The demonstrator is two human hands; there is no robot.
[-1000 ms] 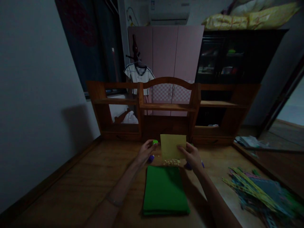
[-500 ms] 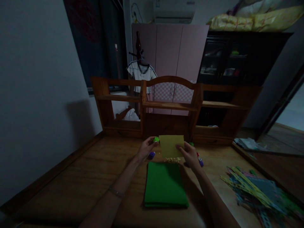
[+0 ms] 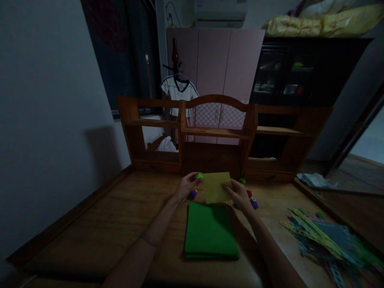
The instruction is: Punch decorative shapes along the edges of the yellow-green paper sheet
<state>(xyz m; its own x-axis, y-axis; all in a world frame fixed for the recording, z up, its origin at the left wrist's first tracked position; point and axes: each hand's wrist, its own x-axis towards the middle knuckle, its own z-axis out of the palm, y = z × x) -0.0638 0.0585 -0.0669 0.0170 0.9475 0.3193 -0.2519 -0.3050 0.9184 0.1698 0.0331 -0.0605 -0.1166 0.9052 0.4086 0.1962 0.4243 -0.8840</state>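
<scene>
My left hand (image 3: pixel 186 186) is closed, its fingers pinching a small green craft punch (image 3: pixel 199 176) at the left edge of a yellow sheet of paper (image 3: pixel 215 187). Whether the paper sits inside the punch's slot I cannot tell. My right hand (image 3: pixel 239 194) grips the sheet's right side, thumb on its near face. Below the paper lies a stack of green sheets (image 3: pixel 211 232) on the wooden desk. A purple punch (image 3: pixel 193 194) rests under my left hand. Beyond my right hand are a red punch (image 3: pixel 249 193), another purple punch (image 3: pixel 254 203) and a second green one (image 3: pixel 241 181).
A messy pile of coloured plastic strips and pieces (image 3: pixel 327 240) lies on the desk at the right. Along the back stands a wooden shelf unit (image 3: pixel 216 132). A wall (image 3: pixel 60 120) borders the desk's left side.
The yellow paper has tilted and its lower edge has come down, covering most of the small yellow bits seen behind it before. Both hands keep their holds.
</scene>
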